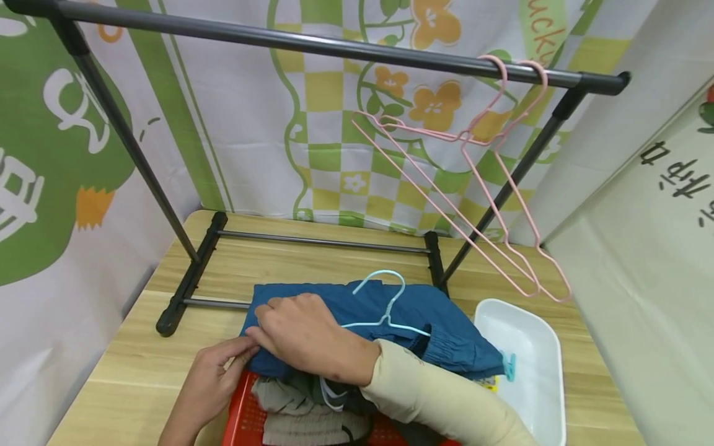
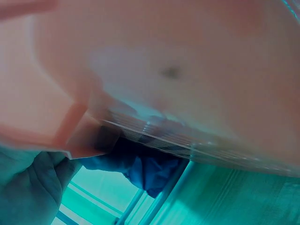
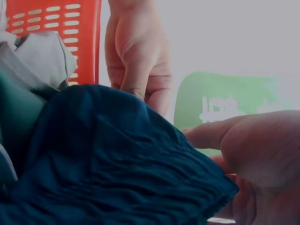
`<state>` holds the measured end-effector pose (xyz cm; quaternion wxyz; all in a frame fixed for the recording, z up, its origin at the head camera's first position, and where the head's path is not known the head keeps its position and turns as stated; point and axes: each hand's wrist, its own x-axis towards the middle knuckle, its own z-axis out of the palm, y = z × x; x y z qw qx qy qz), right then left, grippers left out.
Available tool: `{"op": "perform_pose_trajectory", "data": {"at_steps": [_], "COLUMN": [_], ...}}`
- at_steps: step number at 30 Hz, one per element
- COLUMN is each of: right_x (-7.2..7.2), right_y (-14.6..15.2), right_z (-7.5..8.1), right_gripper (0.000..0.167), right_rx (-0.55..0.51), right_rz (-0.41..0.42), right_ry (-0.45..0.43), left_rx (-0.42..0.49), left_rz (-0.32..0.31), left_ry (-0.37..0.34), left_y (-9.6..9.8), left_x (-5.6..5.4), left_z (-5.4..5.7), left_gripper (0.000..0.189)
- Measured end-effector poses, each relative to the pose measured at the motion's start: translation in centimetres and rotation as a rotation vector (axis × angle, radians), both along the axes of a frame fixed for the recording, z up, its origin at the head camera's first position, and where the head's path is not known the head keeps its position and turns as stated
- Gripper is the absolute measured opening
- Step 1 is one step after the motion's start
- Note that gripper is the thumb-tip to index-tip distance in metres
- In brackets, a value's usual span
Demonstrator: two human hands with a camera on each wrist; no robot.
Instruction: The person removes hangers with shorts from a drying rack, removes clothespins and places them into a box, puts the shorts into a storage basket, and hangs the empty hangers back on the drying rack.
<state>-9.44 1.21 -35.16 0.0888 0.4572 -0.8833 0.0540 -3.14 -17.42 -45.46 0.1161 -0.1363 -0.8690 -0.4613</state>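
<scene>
A dark blue garment (image 1: pixel 329 297) with a gathered elastic edge lies draped over the clothes in a red basket (image 1: pixel 240 409). On it rests a light blue hanger (image 1: pixel 387 310), its hook pointing up; a light blue clip (image 1: pixel 509 367) shows at the garment's right corner. My left hand (image 1: pixel 209 378) pinches the left end of the elastic edge between thumb and fingers. Beside it, my right hand (image 1: pixel 309 337) reaches across the garment and grips the same end, thumb close to the left fingertips. In the right wrist view the gathered edge (image 3: pixel 140 159) spreads beneath both hands.
A black metal clothes rack (image 1: pixel 323 43) stands behind, with two pink hangers (image 1: pixel 474 133) on the right of its bar. A white tray (image 1: pixel 552 371) sits at the right on the wooden table (image 1: pixel 111 371). Grey clothing (image 1: pixel 301 427) fills the basket's front.
</scene>
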Motion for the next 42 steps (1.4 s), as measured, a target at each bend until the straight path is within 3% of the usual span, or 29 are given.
{"op": "perform_pose_trajectory", "data": {"at_steps": [7, 13, 21, 28, 34, 42], "right_x": [-0.3, -0.3, -0.4, 0.8, 2.5, 3.8], "right_y": [0.2, 0.1, 0.4, 1.6, 4.4, 10.4], "right_z": [0.3, 0.4, 0.5, 2.1, 3.3, 3.3], "right_gripper": [0.024, 0.020, 0.018, 0.022, 0.026, 0.030], "right_rx": [0.006, -0.004, -0.143, -0.236, -0.384, -0.689], "right_rz": [0.005, 0.011, -0.009, -0.025, -0.005, 0.074], "right_ry": [-0.149, -0.145, -0.189, -0.189, -0.219, -0.166], "left_rx": [0.007, 0.024, 0.021, -0.004, -0.040, 0.037], "left_rz": [-0.002, 0.014, 0.024, 0.034, 0.046, 0.054], "left_ry": [0.016, 0.009, 0.060, 0.048, 0.013, -0.035], "left_y": [0.1, 0.3, 0.5, 0.3, 0.1, 0.8], "left_x": [-0.1, -0.2, -0.2, -0.1, 0.0, 0.3], "left_z": [-0.1, -0.2, -0.2, 0.0, 0.1, -0.1], "left_gripper": [0.025, 0.025, 0.025, 0.025, 0.027, 0.028]}}
